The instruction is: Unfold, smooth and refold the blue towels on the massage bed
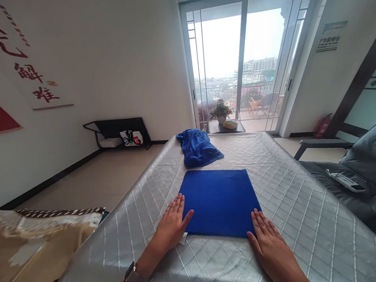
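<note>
A flat blue cloth (219, 203), folded into a neat rectangle, lies on a silver quilted table cover (288, 220). My left hand (174, 222) rests with extended fingers along its left edge, thumb reaching over the cloth. At the near right corner, my right hand (269, 241) lies flat with fingers stretched along the edge. Neither hand grips anything. A small white tag pokes out under the cloth near my left thumb. Beyond the folded cloth lies a second blue cloth (199, 149), crumpled in a heap.
A patterned blanket (53, 251) is at the lower left. On the right stands a dark armchair (327, 169) with a white power strip (346, 182) on its seat. Past the far end, a small table (211, 128) carries a potted plant (221, 111) before glass doors.
</note>
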The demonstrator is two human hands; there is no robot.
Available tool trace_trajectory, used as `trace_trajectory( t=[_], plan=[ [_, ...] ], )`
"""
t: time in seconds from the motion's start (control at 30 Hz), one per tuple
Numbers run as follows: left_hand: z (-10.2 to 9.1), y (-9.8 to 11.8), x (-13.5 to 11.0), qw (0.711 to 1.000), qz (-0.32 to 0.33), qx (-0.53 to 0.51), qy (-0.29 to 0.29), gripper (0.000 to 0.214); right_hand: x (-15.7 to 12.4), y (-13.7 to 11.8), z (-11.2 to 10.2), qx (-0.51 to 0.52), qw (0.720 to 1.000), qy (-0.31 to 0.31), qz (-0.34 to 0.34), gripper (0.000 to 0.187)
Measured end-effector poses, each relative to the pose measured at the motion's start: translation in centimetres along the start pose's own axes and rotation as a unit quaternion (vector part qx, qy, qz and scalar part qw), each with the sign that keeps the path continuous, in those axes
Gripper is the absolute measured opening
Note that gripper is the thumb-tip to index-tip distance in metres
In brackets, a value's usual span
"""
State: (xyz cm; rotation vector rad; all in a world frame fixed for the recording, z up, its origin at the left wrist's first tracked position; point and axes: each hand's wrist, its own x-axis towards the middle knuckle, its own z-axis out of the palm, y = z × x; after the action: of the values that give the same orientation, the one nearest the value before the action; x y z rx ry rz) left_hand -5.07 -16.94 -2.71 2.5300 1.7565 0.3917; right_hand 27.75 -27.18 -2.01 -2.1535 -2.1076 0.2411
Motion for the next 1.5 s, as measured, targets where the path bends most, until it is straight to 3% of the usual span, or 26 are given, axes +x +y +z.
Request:
trace_trajectory(
  t=[0.07,0.17,0.3,0.43,0.57,0.8,0.9,0.97,1.1,1.23,1.5],
  plan=[
    [-0.8,2.7,0.0,0.999,0.04,-0.016,-0.027,0.071,-0.1,-0.1,-0.1,0.009,1.0,-0.001,0.002,0.069],
    [-1.4,8.3,0.1,0.985,0.155,-0.043,-0.064,0.073,-0.1,0.0,0.1,0.005,1.0,0.002,-0.001,0.069],
    [-1.0,14.8,0.7,0.953,0.284,-0.082,-0.065,0.073,0.1,0.4,0.7,-0.021,1.0,0.006,-0.015,0.068],
    [-0.1,17.1,0.8,0.941,0.313,-0.096,-0.082,0.075,0.1,0.8,1.1,-0.041,0.999,0.015,-0.032,0.063],
    [0.3,14.7,0.1,0.951,0.284,-0.085,-0.092,0.073,0.0,0.6,0.7,-0.036,0.999,0.004,-0.017,0.066],
    [-1.1,3.5,-3.8,0.992,0.112,-0.026,-0.057,0.067,-0.1,0.8,1.0,-0.001,1.0,0.009,-0.018,0.069],
    [-2.2,0.4,-6.2,0.997,0.048,-0.025,-0.05,0.063,-0.1,1.2,1.5,-0.004,1.0,0.016,-0.018,0.07],
    [-2.7,0.0,-7.3,0.999,0.014,-0.036,-0.028,0.059,-0.1,1.4,1.9,-0.008,1.0,0.019,-0.017,0.071],
    [-2.8,1.4,-7.8,0.994,-0.05,-0.067,0.068,0.045,0.0,2.0,2.6,-0.007,0.999,0.043,-0.022,0.073],
    [-2.7,2.2,-7.5,0.984,-0.051,-0.098,0.139,0.035,0.1,2.7,3.2,-0.011,0.997,0.063,-0.032,0.074],
    [-3.7,2.6,-7.6,0.985,-0.028,-0.107,0.13,0.032,0.0,3.7,3.0,-0.022,0.996,0.053,-0.061,0.075]
  ],
)
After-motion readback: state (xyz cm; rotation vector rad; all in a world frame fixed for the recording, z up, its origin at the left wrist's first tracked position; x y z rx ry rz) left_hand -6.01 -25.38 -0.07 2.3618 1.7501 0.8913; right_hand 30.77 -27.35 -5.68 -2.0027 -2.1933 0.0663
